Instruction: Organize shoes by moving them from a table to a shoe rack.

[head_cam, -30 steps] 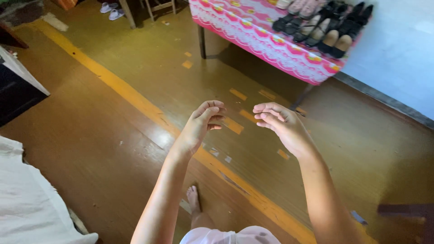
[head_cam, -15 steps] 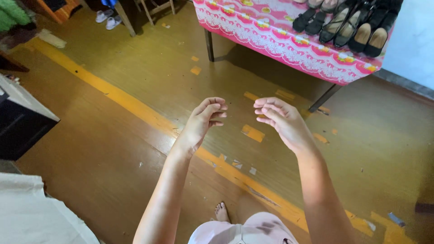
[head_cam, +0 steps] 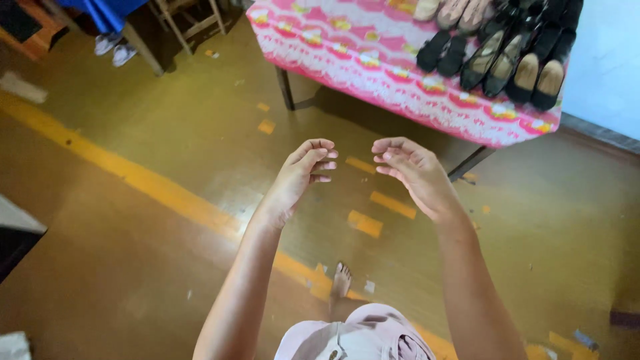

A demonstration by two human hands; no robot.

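Closer now at 12 to 1 o'clock: table [head_cam: 373, 63] in pink patterned cloth, with its row of shoes [head_cam: 507, 53], mostly black, lower and nearer than half a second ago. Brown floor [head_cam: 167, 127] with yellow stripe [head_cam: 153, 187] sliding past beneath. Raised at centre, well apart from the shoes: left hand [head_cam: 300, 177] and right hand [head_cam: 413, 173], empty, fingers loosely curled, unchanged. Bare foot [head_cam: 341, 280] at 6 o'clock stepping forward.

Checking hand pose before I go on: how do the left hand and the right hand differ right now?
The left hand shows its back, fingers curled rightward; the right hand shows its thumb side, fingers curled leftward. The right hand reaches nearer the pink-covered table than the left hand. Both are empty, raised above the floor, fingertips apart.
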